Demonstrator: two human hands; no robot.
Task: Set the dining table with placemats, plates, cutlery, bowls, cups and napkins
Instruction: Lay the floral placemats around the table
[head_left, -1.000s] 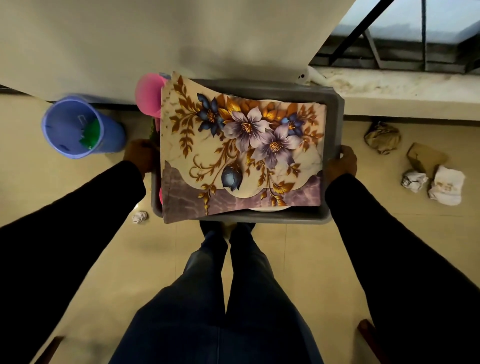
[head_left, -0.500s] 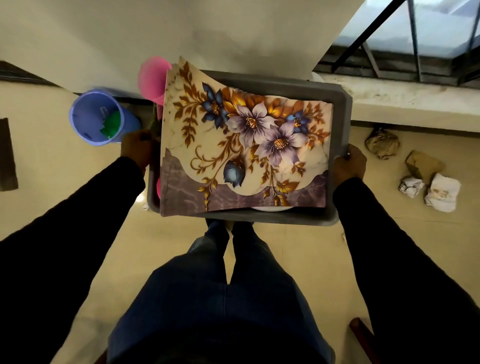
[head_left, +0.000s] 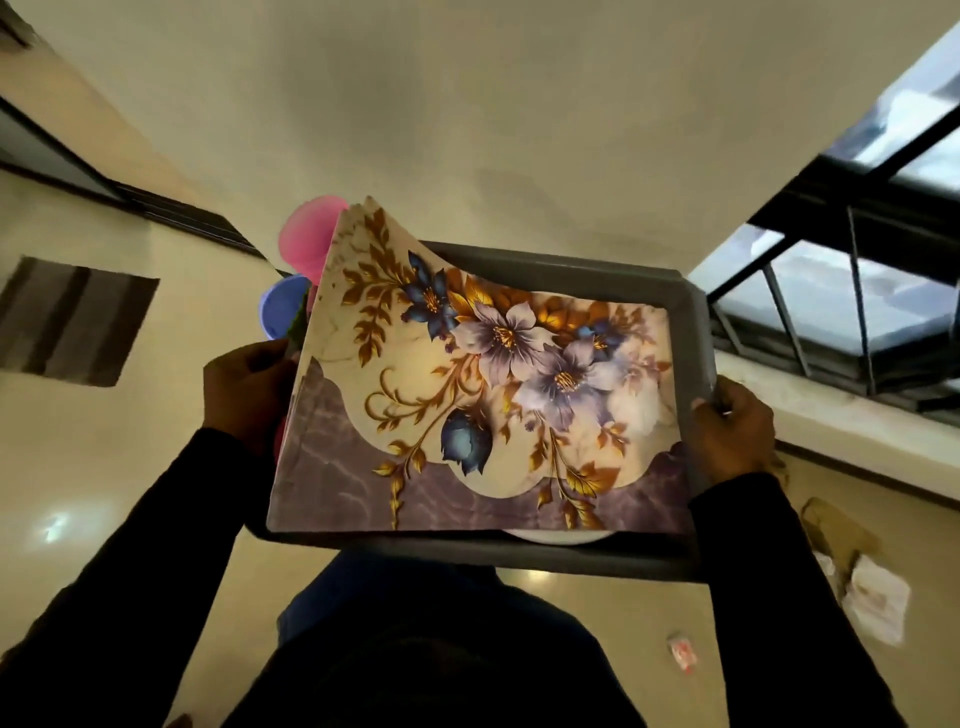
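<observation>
I carry a grey plastic tub (head_left: 691, 322) in front of my body, raised off the floor. My left hand (head_left: 244, 389) grips its left rim and my right hand (head_left: 732, 431) grips its right rim. A stack of floral placemats (head_left: 467, 395) lies on top and hides most of what is inside; its far left corner curls upward. A pink cup (head_left: 306, 239) sticks out behind that corner. The edge of a white plate (head_left: 550, 535) peeks out under the placemats at the near side.
A blue bucket (head_left: 283, 312) stands on the floor, half hidden behind the tub's left end. Crumpled paper (head_left: 872, 597) and a small wrapper (head_left: 683, 657) lie on the tiled floor at right. A white wall is ahead, a window ledge (head_left: 841, 421) to the right, a dark mat (head_left: 67, 322) at left.
The tub has come up off the floor and closer to me. The view has swung, so the blue bucket now sits behind the tub's left end.
</observation>
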